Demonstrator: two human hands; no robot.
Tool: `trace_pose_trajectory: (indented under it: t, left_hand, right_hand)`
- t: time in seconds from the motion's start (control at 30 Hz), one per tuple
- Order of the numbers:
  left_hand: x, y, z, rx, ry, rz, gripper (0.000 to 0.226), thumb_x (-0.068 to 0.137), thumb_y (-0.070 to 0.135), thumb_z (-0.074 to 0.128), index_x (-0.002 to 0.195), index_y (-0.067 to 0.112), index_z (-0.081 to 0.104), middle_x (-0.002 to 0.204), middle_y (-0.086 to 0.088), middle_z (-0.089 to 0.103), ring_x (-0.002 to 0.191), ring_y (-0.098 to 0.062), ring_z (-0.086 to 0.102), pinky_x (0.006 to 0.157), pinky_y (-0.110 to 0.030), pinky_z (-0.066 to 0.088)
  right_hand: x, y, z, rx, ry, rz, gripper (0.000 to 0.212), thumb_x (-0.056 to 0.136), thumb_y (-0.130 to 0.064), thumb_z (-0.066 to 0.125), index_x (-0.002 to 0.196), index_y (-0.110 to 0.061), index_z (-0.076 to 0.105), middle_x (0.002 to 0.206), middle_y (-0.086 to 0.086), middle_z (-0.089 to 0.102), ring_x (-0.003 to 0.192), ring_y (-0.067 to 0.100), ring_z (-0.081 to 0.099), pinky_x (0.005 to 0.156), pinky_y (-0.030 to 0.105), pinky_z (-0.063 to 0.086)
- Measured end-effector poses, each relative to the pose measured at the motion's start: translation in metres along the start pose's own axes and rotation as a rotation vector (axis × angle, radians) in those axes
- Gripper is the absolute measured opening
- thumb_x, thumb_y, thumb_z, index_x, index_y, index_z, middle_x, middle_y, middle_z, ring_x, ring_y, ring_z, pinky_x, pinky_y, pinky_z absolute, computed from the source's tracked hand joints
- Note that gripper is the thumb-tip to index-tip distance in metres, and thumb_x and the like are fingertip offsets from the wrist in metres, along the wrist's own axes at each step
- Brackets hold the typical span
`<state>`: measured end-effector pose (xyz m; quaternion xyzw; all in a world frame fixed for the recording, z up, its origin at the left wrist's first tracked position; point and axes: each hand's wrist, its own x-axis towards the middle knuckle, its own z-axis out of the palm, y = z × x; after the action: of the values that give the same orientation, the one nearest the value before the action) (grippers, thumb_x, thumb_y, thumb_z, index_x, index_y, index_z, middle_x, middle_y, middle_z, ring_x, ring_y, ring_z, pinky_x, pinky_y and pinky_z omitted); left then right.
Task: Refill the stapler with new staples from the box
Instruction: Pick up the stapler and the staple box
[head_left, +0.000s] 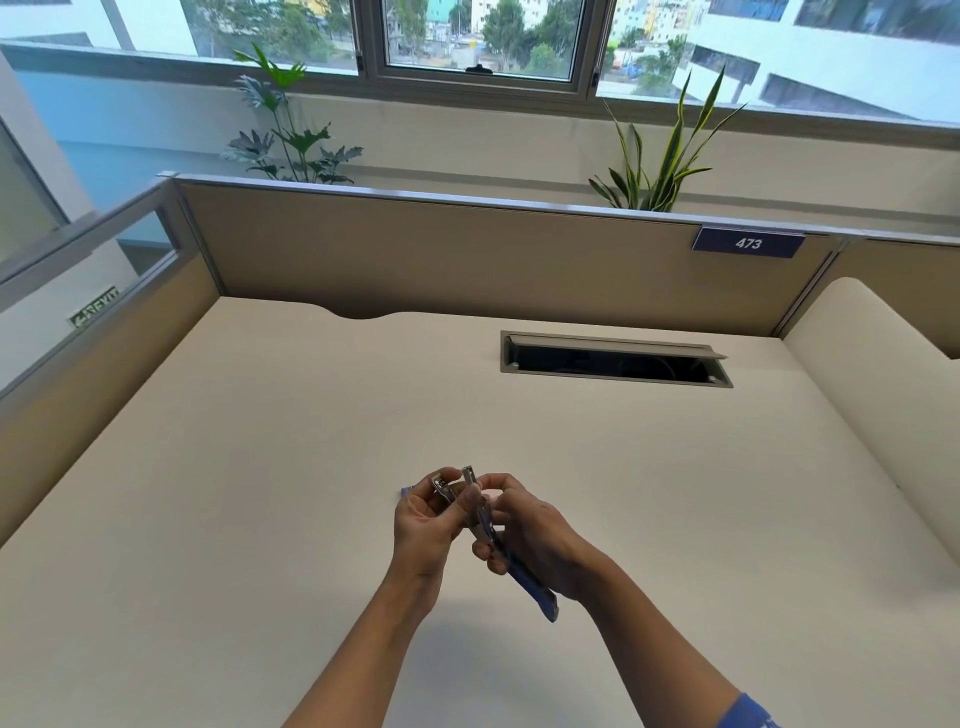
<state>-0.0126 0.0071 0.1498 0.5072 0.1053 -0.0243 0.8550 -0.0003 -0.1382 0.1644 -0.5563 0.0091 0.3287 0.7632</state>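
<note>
While both hands meet above the desk (260, 467), they hold the stapler (531, 581) between them, clear of the surface. Its long axis runs diagonally: the blue rear end points down toward the person, below the right hand's wrist, and the metal front ends point up and away, toward the left hand's fingertips. The stapler is hinged open, so that two metal limbs diverge at the far end. The left hand (426, 530) curls its fingers round the nearer-left limb. The right hand (537, 538) pinches the other limb near its tip between thumb and forefinger, and its remaining fingers wrap the blue body. A small blue object (407, 491) lies on the desk just beyond the left hand, mostly hidden by it; what it is cannot be told. Well beyond the right hand lies an open cable hatch (615, 361). A blue sleeve (748, 714) covers the right upper arm.
</note>
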Motion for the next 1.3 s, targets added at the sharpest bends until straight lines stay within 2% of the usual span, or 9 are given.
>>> trace_pose_trajectory:
  t: [0.1, 0.27, 0.43, 0.7, 0.83, 1.0, 1.17, 1.23, 1.3]
  left_hand:
    - [0.001, -0.003, 0.000, -0.017, 0.025, -0.008, 0.042, 0.065, 0.018, 0.078, 0.102, 0.006, 0.062, 0.083, -0.016, 0.069, 0.070, -0.027, 0.066, 0.071, -0.038, 0.052]
    - [0.003, -0.003, -0.001, -0.008, 0.035, 0.011, 0.045, 0.064, 0.020, 0.080, 0.102, 0.004, 0.062, 0.082, -0.017, 0.071, 0.069, -0.030, 0.066, 0.068, -0.037, 0.054]
    - [0.002, 0.002, 0.002, 0.007, -0.001, 0.053, 0.031, 0.059, 0.024, 0.083, 0.086, 0.017, 0.070, 0.077, -0.011, 0.073, 0.065, -0.026, 0.069, 0.061, -0.030, 0.056]
    - [0.012, 0.003, -0.001, -0.085, 0.053, 0.031, 0.024, 0.070, 0.010, 0.073, 0.091, 0.012, 0.063, 0.076, -0.008, 0.073, 0.064, -0.021, 0.068, 0.063, -0.028, 0.058]
    - [0.014, 0.002, 0.000, -0.155, 0.101, 0.002, 0.018, 0.072, 0.006, 0.070, 0.084, 0.014, 0.059, 0.068, -0.004, 0.070, 0.058, -0.016, 0.064, 0.057, -0.025, 0.056]
    - [0.021, 0.001, -0.006, -0.182, 0.117, 0.024, 0.016, 0.073, 0.004, 0.071, 0.080, 0.013, 0.060, 0.076, -0.008, 0.075, 0.074, -0.016, 0.073, 0.066, -0.021, 0.057]
    - [0.024, -0.006, -0.011, 0.023, 0.106, -0.032, 0.021, 0.081, 0.017, 0.070, 0.100, 0.012, 0.063, 0.091, -0.013, 0.076, 0.084, -0.023, 0.074, 0.071, -0.026, 0.058]
    - [0.024, -0.010, -0.018, 0.321, 0.099, -0.096, 0.010, 0.092, 0.023, 0.061, 0.094, 0.014, 0.064, 0.090, -0.010, 0.074, 0.078, -0.023, 0.074, 0.066, -0.028, 0.059]
    - [0.025, -0.017, -0.027, 0.693, 0.078, -0.128, 0.021, 0.097, 0.027, 0.052, 0.087, 0.015, 0.065, 0.077, -0.009, 0.069, 0.059, -0.020, 0.070, 0.059, -0.030, 0.059]
  right_hand:
    - [-0.001, 0.000, 0.000, 0.015, 0.012, -0.014, 0.030, 0.096, -0.023, 0.036, 0.117, -0.013, 0.055, 0.087, 0.016, 0.054, 0.063, 0.025, 0.055, 0.052, 0.031, 0.043]
    - [-0.005, -0.004, 0.000, 0.050, -0.043, -0.033, 0.035, 0.087, -0.028, 0.039, 0.114, -0.018, 0.059, 0.095, 0.021, 0.054, 0.068, 0.027, 0.057, 0.056, 0.032, 0.045]
    - [-0.001, 0.000, 0.000, -0.084, 0.053, -0.029, 0.043, 0.099, -0.052, 0.039, 0.116, -0.020, 0.062, 0.093, 0.013, 0.063, 0.068, 0.021, 0.058, 0.059, 0.031, 0.043]
    - [0.001, -0.003, -0.006, 0.038, 0.053, -0.037, 0.036, 0.084, -0.012, 0.052, 0.120, -0.011, 0.054, 0.093, 0.017, 0.068, 0.074, 0.030, 0.065, 0.063, 0.032, 0.051]
    - [-0.002, 0.000, -0.011, 0.027, -0.004, -0.049, 0.036, 0.091, -0.003, 0.054, 0.126, -0.009, 0.048, 0.108, 0.017, 0.069, 0.086, 0.036, 0.068, 0.076, 0.035, 0.056]
    - [-0.005, 0.006, -0.014, -0.081, 0.000, -0.037, 0.030, 0.096, -0.001, 0.052, 0.124, -0.008, 0.049, 0.110, 0.012, 0.069, 0.078, 0.031, 0.066, 0.068, 0.033, 0.053]
    - [-0.001, 0.009, -0.017, -0.121, 0.068, -0.026, 0.025, 0.096, -0.008, 0.057, 0.120, -0.007, 0.052, 0.100, 0.011, 0.070, 0.076, 0.031, 0.067, 0.067, 0.032, 0.055]
    - [0.003, 0.012, -0.020, -0.154, 0.119, -0.015, 0.027, 0.093, -0.007, 0.061, 0.118, -0.005, 0.052, 0.099, 0.016, 0.071, 0.073, 0.032, 0.069, 0.067, 0.033, 0.057]
    - [0.009, 0.017, -0.023, -0.188, 0.162, -0.006, 0.031, 0.088, -0.008, 0.067, 0.115, -0.005, 0.053, 0.095, 0.019, 0.072, 0.070, 0.033, 0.070, 0.068, 0.036, 0.058]
